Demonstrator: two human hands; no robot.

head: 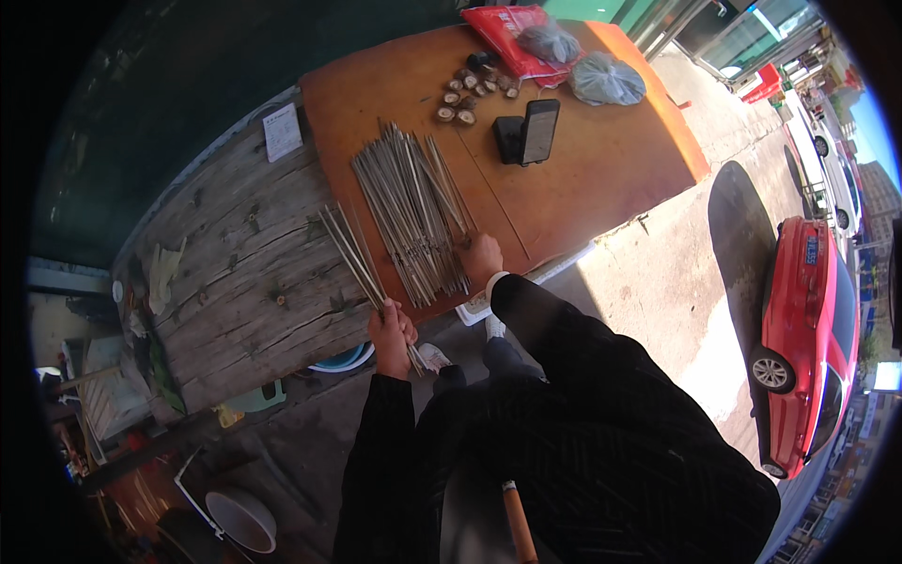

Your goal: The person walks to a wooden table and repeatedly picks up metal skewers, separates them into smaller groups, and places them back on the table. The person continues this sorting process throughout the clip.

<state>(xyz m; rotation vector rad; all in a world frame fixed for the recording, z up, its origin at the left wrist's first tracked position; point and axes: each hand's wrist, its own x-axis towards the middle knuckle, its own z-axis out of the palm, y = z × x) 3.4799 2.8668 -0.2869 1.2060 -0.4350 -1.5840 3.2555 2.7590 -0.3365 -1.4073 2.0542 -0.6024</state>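
Note:
A thin bundle of metal skewers (352,257) is gripped near its lower end in my left hand (392,340), its long ends pointing up and left over the tabletop. Beside it, a large pile of similar skewers (409,211) lies on the orange-brown board (578,190). My right hand (483,259) is at the pile's right edge, fingers curled down by the ends of a few skewers. Its fingertips are hidden, so whether it grips any cannot be seen. One single skewer (497,197) lies apart, to the right of the pile.
Shiitake mushrooms (465,99), a red plastic bag (500,42), tied clear bags (607,79) and a phone (540,132) on a black stand occupy the board's far side. Left are weathered planks (239,282) with a paper pad (282,132) and a glove (165,275). A red car (803,338) stands right.

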